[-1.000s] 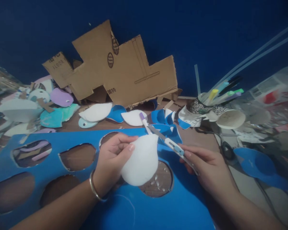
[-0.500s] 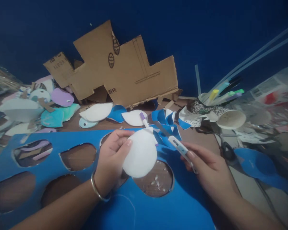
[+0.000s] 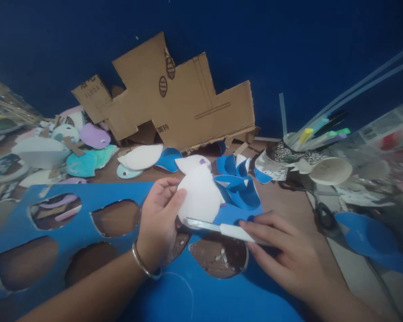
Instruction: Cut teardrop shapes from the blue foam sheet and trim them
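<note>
My left hand [image 3: 163, 212], with a bangle [image 3: 143, 264] at the wrist, pinches a white teardrop-shaped cutout [image 3: 199, 194] by its left edge, thumb in front. A white-handled utility knife [image 3: 237, 231] is in my right hand [image 3: 282, 250], held between thumb and fingers. Its blade points left and lies across the lower edge of the cutout; whether it touches cannot be made out. Beneath both hands lies a blue sheet [image 3: 161, 295] with several rounded holes cut through it. Small white scraps [image 3: 222, 257] show inside the hole below the knife.
Behind stands a stepped cardboard piece [image 3: 188, 98] against the dark blue wall. Painted bird-like cutouts [image 3: 94, 135] pile up at the left. Blue and white curved offcuts [image 3: 242, 192] lie beyond my hands. A patterned cup [image 3: 284, 152] holds markers, with a blue piece [image 3: 366, 232] at the right.
The knife has come down and left, turning from pointing up-left to nearly level at the cutout's lower edge. The cutout has tilted slightly in my left hand, and the camera view has shifted a little.
</note>
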Demonstrator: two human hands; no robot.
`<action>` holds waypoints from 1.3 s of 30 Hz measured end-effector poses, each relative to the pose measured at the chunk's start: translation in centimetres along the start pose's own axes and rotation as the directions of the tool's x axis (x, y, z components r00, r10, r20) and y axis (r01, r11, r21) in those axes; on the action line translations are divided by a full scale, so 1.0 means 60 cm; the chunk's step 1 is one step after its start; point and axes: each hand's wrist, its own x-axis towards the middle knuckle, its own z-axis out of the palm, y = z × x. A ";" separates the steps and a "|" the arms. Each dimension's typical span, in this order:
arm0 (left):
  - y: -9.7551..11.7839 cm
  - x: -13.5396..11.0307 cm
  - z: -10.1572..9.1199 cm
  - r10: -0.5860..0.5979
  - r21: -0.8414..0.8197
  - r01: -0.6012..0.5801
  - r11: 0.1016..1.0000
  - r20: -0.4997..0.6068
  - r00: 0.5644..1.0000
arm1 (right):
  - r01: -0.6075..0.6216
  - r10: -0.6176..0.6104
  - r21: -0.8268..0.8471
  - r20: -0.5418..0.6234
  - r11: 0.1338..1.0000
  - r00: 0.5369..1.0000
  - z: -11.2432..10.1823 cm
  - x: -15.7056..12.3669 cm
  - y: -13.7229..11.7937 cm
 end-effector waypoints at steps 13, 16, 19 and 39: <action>0.014 -0.004 0.001 -0.282 -0.402 0.489 0.774 0.472 0.835 | -0.031 0.032 0.116 -0.003 0.993 0.999 0.004 -0.002 0.005; 0.018 -0.003 0.000 -0.309 -0.393 0.545 0.741 0.521 0.796 | -0.031 0.030 0.141 0.009 0.989 1.000 0.006 -0.004 0.009; 0.020 -0.004 -0.001 -0.282 -0.375 0.550 0.746 0.571 0.771 | -0.041 0.038 0.164 0.018 0.986 0.999 0.008 -0.006 0.013; 0.012 -0.012 -0.011 -0.081 -0.307 0.382 0.871 0.678 0.731 | 0.122 -0.140 0.158 0.112 0.980 0.984 0.004 -0.021 0.010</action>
